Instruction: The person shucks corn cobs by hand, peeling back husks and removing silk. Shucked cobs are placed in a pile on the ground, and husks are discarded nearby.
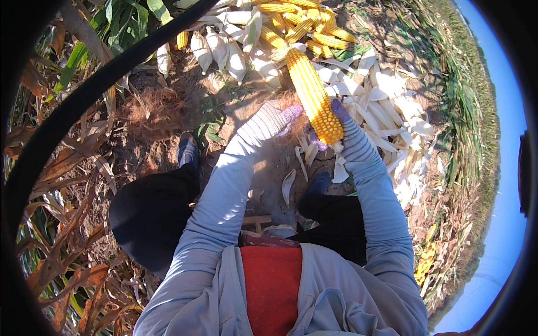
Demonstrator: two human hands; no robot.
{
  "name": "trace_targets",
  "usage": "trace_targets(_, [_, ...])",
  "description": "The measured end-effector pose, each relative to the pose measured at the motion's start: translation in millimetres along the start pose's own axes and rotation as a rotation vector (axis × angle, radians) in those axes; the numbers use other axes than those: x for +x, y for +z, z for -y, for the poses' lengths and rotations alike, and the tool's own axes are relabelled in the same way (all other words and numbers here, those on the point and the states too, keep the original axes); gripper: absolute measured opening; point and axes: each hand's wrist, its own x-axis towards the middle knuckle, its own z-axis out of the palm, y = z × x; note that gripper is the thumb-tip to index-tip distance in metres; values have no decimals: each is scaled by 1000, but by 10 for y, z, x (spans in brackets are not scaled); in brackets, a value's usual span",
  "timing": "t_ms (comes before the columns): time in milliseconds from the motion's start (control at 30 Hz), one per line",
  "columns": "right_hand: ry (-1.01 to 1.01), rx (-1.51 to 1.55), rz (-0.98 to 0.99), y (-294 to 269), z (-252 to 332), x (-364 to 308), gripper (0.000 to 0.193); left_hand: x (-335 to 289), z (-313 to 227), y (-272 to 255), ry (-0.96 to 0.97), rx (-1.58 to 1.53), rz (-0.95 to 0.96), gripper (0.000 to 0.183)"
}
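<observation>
Corn cob (310,89) stripped bare, right hand (354,134) wrapped round it; left hand (269,119) half-open beside, I can't tell if touching. Beyond hands: bare cobs (332,41), some ears (202,51) apparently still husked.

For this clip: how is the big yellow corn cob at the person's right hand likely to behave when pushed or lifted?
The corn cob is probably stiff, since it looks straight, with no visible sag. Its long, rounded shape suggests it could roll if pushed sideways on flat ground. Its bumpy rows of kernels may give the gloved right hand some grip.
</observation>
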Motion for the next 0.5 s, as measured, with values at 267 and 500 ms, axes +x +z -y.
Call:
trace_targets(267, [188, 293, -2, -222, -270, 170, 52, 59, -72, -183, 18, -1002, -122, 27])
trace_targets(500, [509, 361, -163, -278, -923, 172, 53, 150, 72, -279, 75, -1164, -132, 15])
